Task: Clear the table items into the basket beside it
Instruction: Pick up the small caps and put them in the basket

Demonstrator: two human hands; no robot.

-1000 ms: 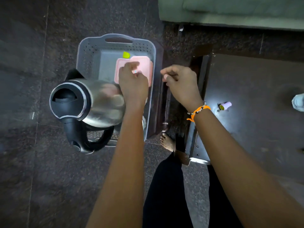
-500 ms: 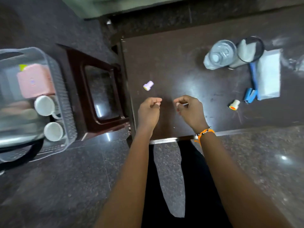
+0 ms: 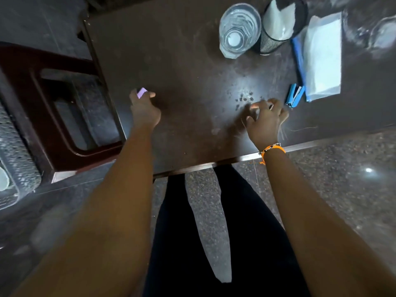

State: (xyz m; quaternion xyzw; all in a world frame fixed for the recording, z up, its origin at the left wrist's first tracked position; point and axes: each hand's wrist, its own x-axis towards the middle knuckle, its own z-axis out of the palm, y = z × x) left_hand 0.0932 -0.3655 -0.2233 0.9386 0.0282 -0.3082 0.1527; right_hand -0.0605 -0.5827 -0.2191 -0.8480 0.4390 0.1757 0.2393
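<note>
Head: mesh cup (image 3: pixel 270 42) holds white paper (image 3: pixel 277 22).

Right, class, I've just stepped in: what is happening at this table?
A person is clearing a dark table, working with both hands. The left hand has its fingers closing around a small purple item near the table's left edge. The right hand is curled over the tabletop close to a blue stapler; whether it holds anything cannot be told. A clear glass, a black mesh cup and a white packet are on the table. The basket shows at the far left.
</note>
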